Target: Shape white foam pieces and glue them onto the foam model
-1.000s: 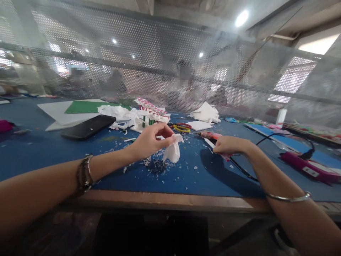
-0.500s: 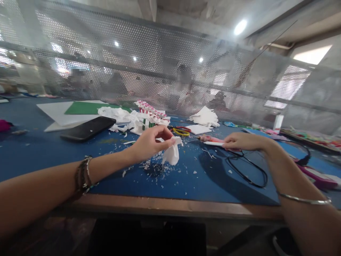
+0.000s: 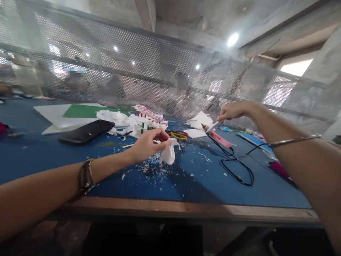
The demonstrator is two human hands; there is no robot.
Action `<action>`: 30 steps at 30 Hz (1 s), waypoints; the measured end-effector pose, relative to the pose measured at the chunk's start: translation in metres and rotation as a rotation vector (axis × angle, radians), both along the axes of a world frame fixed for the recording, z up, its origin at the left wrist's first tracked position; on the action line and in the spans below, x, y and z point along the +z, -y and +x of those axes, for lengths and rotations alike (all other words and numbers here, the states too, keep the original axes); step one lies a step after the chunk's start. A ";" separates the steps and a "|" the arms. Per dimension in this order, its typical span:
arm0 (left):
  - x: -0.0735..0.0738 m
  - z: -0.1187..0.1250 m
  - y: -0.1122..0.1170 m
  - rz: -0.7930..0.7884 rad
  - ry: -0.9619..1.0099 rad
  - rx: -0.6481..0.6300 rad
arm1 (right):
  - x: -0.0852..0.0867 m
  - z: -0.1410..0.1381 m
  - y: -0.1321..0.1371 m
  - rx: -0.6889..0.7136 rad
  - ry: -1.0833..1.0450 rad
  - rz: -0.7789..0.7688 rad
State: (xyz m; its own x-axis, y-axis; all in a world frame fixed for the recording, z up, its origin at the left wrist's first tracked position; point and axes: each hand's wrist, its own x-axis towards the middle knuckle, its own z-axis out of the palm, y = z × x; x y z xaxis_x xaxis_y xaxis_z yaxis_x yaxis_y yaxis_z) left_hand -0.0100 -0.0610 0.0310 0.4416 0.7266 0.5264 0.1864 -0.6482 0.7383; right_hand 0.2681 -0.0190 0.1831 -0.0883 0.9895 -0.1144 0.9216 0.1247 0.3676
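White crumpled piece (image 3: 167, 155) hangs pinched in my left hand (image 3: 147, 145), clear of the scraps (image 3: 157, 168); my right hand (image 3: 233, 111) clamps the pink corded tool (image 3: 220, 138), keeping it off the mat.

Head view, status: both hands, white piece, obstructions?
Left hand pinching white piece. Right hand holds pink corded tool raised. White scraps litter blue mat.

Held a crumpled white piece (image 3: 167, 155) dangling just above white scraps (image 3: 149, 167); held a pink corded tool (image 3: 220, 138) tilted, clear of the blue mat (image 3: 39, 153), black cord (image 3: 239, 174) looping down.
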 end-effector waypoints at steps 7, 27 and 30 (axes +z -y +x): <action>-0.001 0.000 -0.001 -0.016 -0.009 -0.019 | 0.007 -0.003 0.008 -0.134 -0.075 0.039; 0.006 -0.004 -0.003 0.159 0.172 -0.006 | -0.120 -0.079 0.087 0.276 -0.431 0.410; 0.004 0.000 0.003 0.213 0.196 0.007 | -0.108 -0.089 0.088 0.467 -0.808 0.427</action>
